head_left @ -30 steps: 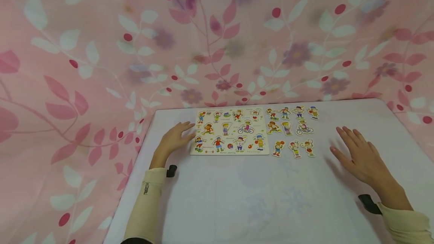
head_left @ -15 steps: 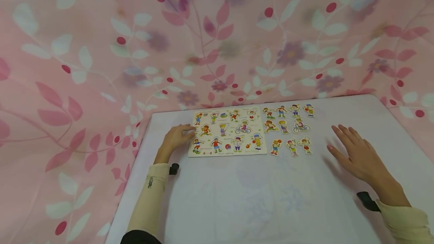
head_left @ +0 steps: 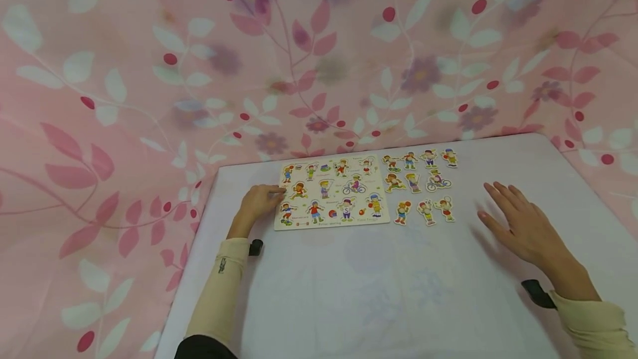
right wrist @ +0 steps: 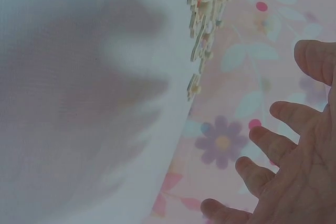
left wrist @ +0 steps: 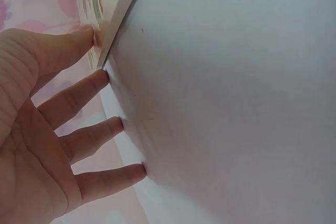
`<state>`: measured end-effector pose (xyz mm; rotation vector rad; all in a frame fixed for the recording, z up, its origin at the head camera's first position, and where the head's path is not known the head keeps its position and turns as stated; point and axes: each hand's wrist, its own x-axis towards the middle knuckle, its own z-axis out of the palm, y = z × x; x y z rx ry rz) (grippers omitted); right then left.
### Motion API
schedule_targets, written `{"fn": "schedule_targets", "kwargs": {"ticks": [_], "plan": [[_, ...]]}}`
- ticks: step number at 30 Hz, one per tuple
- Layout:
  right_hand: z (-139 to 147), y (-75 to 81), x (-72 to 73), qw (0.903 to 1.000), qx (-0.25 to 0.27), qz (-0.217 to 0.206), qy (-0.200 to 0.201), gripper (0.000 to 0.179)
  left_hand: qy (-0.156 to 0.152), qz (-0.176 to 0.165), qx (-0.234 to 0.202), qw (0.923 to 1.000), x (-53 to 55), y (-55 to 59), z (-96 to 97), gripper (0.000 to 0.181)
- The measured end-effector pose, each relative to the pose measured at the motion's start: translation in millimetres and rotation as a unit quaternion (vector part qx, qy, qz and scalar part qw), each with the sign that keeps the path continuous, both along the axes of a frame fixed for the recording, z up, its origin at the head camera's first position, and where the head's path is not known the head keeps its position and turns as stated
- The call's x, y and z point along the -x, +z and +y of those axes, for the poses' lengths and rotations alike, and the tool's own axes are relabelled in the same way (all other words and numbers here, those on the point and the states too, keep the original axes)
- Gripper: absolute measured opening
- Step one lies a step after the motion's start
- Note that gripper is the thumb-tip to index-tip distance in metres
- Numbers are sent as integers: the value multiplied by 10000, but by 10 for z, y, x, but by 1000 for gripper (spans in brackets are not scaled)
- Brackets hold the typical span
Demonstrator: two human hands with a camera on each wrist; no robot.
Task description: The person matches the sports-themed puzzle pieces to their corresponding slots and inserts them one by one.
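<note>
A cream wooden peg-style puzzle board point(head_left: 309, 221) printed with children at sports lies flat at the table's back. My left hand point(head_left: 259, 202) holds its left edge. In the left wrist view the thumb point(left wrist: 84, 38) lies on the board's top face, the index fingertip sits right at its edge, and the other fingertips reach down to the cloth. Right of the board lie several loose puzzle pieces point(head_left: 412, 183) in three rows, shaped as little figures. My right hand point(head_left: 528, 231) is held over the cloth right of the pieces, fingers spread, with nothing in it.
A white cloth covers the table point(head_left: 359, 292), whose back edge meets a pink floral curtain point(head_left: 299, 54). The curtain also runs along the left side. Black wrist cameras sit at both sleeve cuffs.
My left hand has moved a little right from beside the board onto its left edge, fingers and thumb closing in. The right hand stays spread. The whole view has shifted slightly.
</note>
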<state>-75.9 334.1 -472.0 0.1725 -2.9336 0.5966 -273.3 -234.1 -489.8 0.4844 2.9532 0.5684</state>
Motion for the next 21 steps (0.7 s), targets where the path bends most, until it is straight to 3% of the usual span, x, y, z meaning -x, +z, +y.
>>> {"fn": "schedule_targets", "kwargs": {"ticks": [7, 14, 21], "plan": [[-62, -22, 33, 9999, 29, 61, 153, 72, 73, 316, 42, 9995, -11, -1, 18, 25], [-112, 64, 104, 9994, -108, 98, 324, 70, 161, 240, 61, 9996, -13, -70, 15, 25], [-236, 171, 181, 9992, -97, 27, 393, 72, 133, 366, 76, 9992, 45, -46, 10, 24]]}}
